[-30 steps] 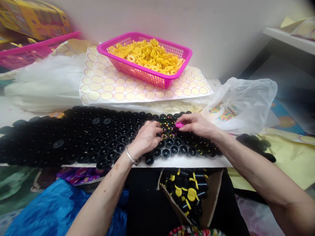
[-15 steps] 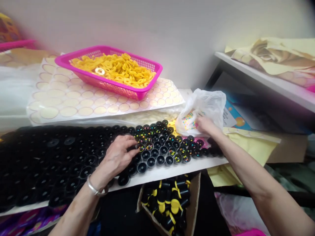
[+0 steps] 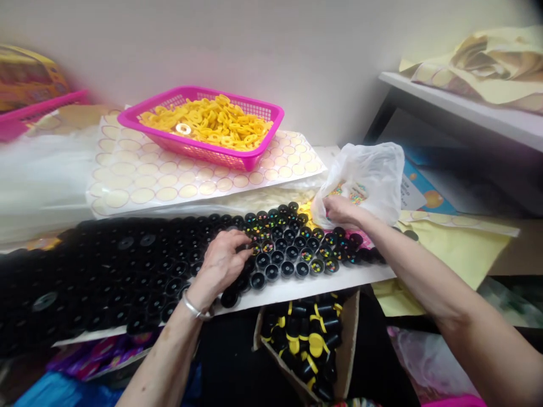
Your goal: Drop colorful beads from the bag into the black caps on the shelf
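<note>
My left hand [image 3: 227, 257] rests over rows of small black round cups [image 3: 288, 268], thumb and fingers bent close together at a cup holding coloured beads [image 3: 267, 247]. Whatever lies between those fingertips is too small to make out. Inside a white plastic bag [image 3: 375, 169] my right hand [image 3: 341, 209] is curled, its fingertips hidden, beside small multicoloured beads [image 3: 358, 194]. Some cups around the left hand hold a few beads; others show bare black bottoms.
Behind the cups, a pink basket [image 3: 250, 158] of yellow rings stands on sticker sheets [image 3: 165, 181]. Below the front edge is a cardboard box [image 3: 351, 345] of black containers with yellow caps. A shelf [image 3: 458, 99] juts in at the right, above yellow paper [image 3: 458, 243].
My right hand has shifted left and lower within the bag, whose mouth gapes wider. My left hand stays at the beaded cups, its fingertips closer together. The whole view has swung slightly left.
</note>
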`<state>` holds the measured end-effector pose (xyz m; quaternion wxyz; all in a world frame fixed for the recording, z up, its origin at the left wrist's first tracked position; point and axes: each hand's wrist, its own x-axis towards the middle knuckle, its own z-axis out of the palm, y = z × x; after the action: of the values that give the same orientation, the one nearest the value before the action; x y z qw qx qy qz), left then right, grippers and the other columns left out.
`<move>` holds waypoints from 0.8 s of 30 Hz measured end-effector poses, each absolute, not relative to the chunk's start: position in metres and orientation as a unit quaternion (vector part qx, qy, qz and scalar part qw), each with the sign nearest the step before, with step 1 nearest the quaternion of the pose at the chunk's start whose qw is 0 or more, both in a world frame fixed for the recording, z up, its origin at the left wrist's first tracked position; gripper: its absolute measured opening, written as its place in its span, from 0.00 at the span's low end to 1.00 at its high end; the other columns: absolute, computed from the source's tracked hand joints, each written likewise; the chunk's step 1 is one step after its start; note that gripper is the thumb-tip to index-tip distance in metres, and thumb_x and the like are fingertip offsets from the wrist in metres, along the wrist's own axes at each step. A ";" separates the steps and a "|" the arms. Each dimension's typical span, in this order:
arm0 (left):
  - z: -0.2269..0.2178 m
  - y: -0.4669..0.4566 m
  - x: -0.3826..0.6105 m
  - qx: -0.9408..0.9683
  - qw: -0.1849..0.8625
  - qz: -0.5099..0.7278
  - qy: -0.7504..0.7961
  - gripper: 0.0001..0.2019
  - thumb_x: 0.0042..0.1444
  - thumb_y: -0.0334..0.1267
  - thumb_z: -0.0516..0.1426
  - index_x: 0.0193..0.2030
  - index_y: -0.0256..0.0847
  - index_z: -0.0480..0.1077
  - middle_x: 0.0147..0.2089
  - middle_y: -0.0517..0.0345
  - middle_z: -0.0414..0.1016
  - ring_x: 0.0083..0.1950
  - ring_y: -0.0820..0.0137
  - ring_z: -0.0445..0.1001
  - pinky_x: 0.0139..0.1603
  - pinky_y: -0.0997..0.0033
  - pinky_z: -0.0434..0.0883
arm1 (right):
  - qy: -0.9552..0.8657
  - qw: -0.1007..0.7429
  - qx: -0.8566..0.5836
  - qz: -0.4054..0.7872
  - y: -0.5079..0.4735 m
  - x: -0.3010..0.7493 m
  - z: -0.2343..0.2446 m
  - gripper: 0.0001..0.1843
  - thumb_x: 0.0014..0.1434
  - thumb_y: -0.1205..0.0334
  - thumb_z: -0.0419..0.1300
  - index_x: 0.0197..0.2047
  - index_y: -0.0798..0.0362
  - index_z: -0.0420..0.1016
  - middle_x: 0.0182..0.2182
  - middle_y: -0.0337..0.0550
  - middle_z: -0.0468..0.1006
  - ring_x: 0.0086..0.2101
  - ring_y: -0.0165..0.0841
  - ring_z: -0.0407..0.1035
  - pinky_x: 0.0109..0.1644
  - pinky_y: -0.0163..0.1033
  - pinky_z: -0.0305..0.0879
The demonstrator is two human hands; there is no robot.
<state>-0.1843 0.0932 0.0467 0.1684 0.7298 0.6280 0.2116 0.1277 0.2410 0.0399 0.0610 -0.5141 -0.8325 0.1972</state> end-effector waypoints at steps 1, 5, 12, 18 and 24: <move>0.046 0.093 -0.184 0.725 0.171 0.209 0.634 0.08 0.52 0.39 0.56 0.35 0.42 0.76 0.42 0.55 0.76 0.44 0.63 0.71 0.49 0.61 0.67 | -0.834 0.049 -0.506 0.217 0.242 0.131 0.039 0.07 0.40 0.71 0.56 0.22 0.55 0.74 0.20 0.39 0.74 0.26 0.33 0.67 0.30 0.33 0.59; 0.044 0.091 -0.184 0.710 0.183 0.210 0.647 0.07 0.52 0.38 0.57 0.34 0.41 0.76 0.40 0.55 0.76 0.44 0.64 0.71 0.49 0.62 0.67 | -0.826 0.017 -0.530 0.189 0.247 0.139 0.035 0.05 0.41 0.70 0.55 0.21 0.56 0.72 0.19 0.37 0.70 0.25 0.30 0.64 0.28 0.33 0.54; 0.046 0.089 -0.180 0.698 0.182 0.235 0.651 0.06 0.50 0.36 0.58 0.33 0.41 0.76 0.38 0.56 0.76 0.42 0.64 0.71 0.49 0.62 0.66 | -0.802 0.073 -0.509 0.303 0.242 0.118 0.029 0.09 0.37 0.71 0.53 0.23 0.56 0.74 0.21 0.39 0.72 0.25 0.32 0.65 0.29 0.34 0.55; 0.048 0.079 -0.170 0.700 0.183 0.276 0.632 0.05 0.50 0.36 0.59 0.33 0.41 0.75 0.39 0.57 0.77 0.42 0.64 0.72 0.47 0.63 0.67 | -0.670 0.253 -0.572 0.401 0.240 0.136 0.026 0.11 0.33 0.65 0.60 0.26 0.56 0.73 0.20 0.34 0.69 0.23 0.29 0.61 0.28 0.34 0.56; 0.039 0.072 -0.161 0.709 0.182 0.330 0.596 0.04 0.50 0.37 0.59 0.31 0.42 0.75 0.36 0.58 0.77 0.40 0.66 0.72 0.44 0.64 0.68 | -0.614 0.399 -0.546 0.407 0.234 0.156 0.024 0.12 0.35 0.60 0.65 0.27 0.54 0.74 0.30 0.39 0.76 0.34 0.35 0.69 0.44 0.42 0.63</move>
<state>-0.1606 0.0721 0.0390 0.1817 0.7089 0.5964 0.3298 0.1563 0.2340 0.0239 0.3987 -0.5460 -0.6144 0.4068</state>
